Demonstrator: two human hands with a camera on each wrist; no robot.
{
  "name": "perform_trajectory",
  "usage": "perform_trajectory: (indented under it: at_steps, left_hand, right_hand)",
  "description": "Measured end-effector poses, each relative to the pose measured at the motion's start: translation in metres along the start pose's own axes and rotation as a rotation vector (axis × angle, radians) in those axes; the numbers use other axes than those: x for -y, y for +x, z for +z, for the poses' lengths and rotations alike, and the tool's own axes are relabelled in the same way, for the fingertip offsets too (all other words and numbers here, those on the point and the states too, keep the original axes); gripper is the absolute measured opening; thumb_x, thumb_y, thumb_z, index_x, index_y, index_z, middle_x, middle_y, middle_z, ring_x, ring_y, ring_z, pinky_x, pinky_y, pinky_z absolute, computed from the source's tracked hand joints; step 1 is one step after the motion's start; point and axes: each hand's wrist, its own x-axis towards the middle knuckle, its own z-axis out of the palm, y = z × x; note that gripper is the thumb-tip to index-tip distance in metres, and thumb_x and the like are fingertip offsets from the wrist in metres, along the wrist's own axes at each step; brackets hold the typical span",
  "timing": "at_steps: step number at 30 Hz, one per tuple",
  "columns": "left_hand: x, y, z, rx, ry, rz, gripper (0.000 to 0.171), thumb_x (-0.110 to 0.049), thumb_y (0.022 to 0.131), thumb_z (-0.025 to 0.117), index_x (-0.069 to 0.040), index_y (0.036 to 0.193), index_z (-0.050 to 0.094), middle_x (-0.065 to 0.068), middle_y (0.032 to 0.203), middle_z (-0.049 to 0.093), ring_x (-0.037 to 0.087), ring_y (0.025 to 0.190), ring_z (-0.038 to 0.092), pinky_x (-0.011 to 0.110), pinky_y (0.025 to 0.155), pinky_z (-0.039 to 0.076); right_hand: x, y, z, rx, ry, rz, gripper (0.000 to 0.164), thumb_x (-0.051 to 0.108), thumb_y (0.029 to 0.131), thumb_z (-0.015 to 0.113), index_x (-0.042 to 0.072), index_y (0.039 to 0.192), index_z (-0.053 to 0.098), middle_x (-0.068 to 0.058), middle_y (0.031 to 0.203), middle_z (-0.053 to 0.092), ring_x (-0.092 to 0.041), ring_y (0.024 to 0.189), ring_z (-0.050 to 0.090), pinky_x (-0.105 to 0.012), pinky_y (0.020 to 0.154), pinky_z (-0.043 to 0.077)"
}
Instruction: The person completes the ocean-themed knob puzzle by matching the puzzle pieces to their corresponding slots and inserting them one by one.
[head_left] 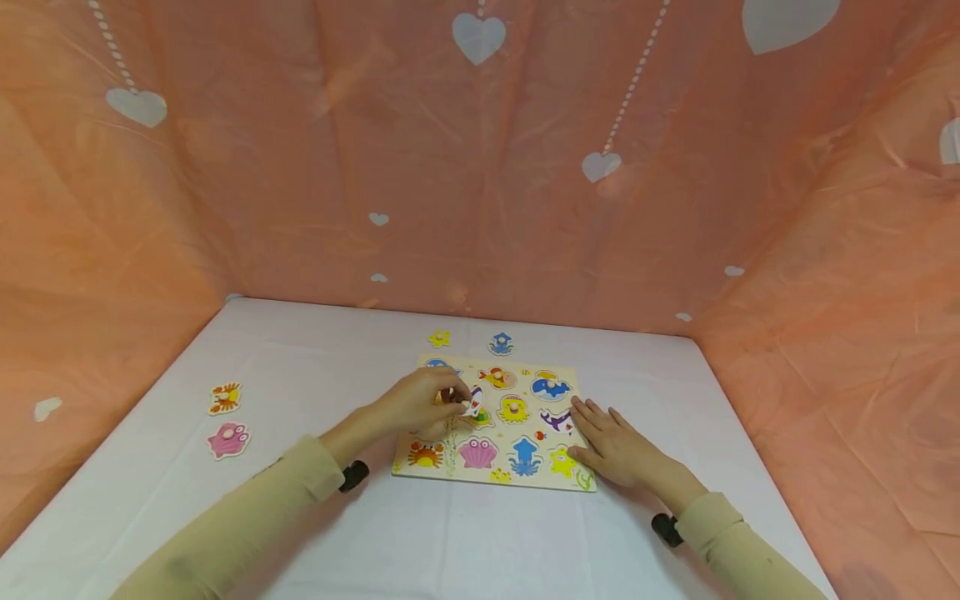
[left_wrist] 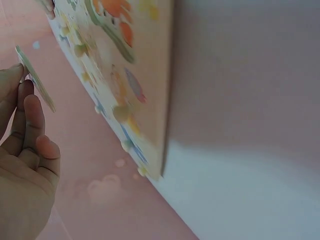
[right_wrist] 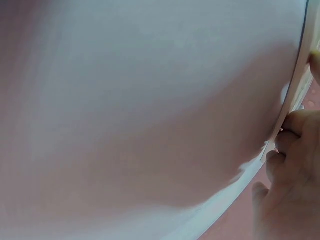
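My left hand (head_left: 423,404) pinches a thin knobbed puzzle piece (head_left: 476,402), white with purple, above the wooden puzzle board (head_left: 536,482). In the left wrist view the piece (left_wrist: 40,85) is tilted, its edge towards the camera and its picture hidden. Fingers of my right hand (head_left: 618,446) lie straight along the board's right edge, beside a purple dolphin picture (head_left: 556,422). Knobbed pieces on the board include a fish (head_left: 498,378), a blue whale (head_left: 551,386) and a yellow octopus (head_left: 513,409). Crab, shell, squid and star pictures line its near side.
Behind the board lie a yellow star piece (head_left: 439,338) and a blue squid piece (head_left: 501,343). Far to the left are a crab piece (head_left: 225,398) and a pink shell piece (head_left: 228,440). Pink cloth with hearts (head_left: 480,208) walls the white table at the back and sides.
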Motion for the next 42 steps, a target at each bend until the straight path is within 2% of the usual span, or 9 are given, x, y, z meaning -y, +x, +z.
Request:
perform_trajectory:
  at_steps: [8,20,31,42]
  left_hand:
    - [-0.011,0.022,0.016,0.055,-0.017,0.032,0.012,-0.018,0.097,0.076,-0.016,0.109,0.077,-0.01,0.101,0.066,0.007,0.086,0.058,0.025,0.078,0.052]
    - [-0.034,0.052,0.039,0.144,-0.013,0.036,0.011,-0.021,0.097,0.076,-0.016,0.107,0.077,-0.01,0.1,0.066,0.007,0.088,0.058,0.025,0.082,0.051]
    - [-0.051,0.08,0.06,0.169,0.078,0.109,0.011,-0.021,0.098,0.074,-0.016,0.107,0.078,-0.009,0.1,0.069,0.004,0.089,0.059,0.021,0.083,0.05]
    - [-0.064,0.099,0.075,0.207,0.126,0.076,0.01,-0.025,0.1,0.073,-0.019,0.107,0.077,-0.012,0.098,0.066,0.003,0.083,0.058,0.02,0.077,0.048]
  right_hand:
    - [0.0,-0.001,-0.001,0.0,-0.004,0.003,0.075,0.046,0.107,0.053,-0.002,0.161,0.031,-0.018,0.17,0.022,-0.041,0.156,0.021,-0.064,0.122,0.017]
    - [-0.002,0.001,0.003,-0.023,-0.038,-0.012,0.079,0.051,0.106,0.053,-0.003,0.16,0.033,-0.019,0.169,0.026,-0.043,0.155,0.023,-0.065,0.122,0.017]
    - [-0.001,0.001,0.0,-0.042,-0.105,0.034,0.079,0.05,0.105,0.056,-0.003,0.159,0.034,-0.019,0.168,0.027,-0.041,0.155,0.023,-0.064,0.122,0.019]
    - [-0.002,-0.002,0.003,-0.083,-0.119,0.022,0.08,0.053,0.104,0.054,-0.004,0.158,0.037,-0.02,0.166,0.031,-0.043,0.154,0.026,-0.065,0.12,0.021]
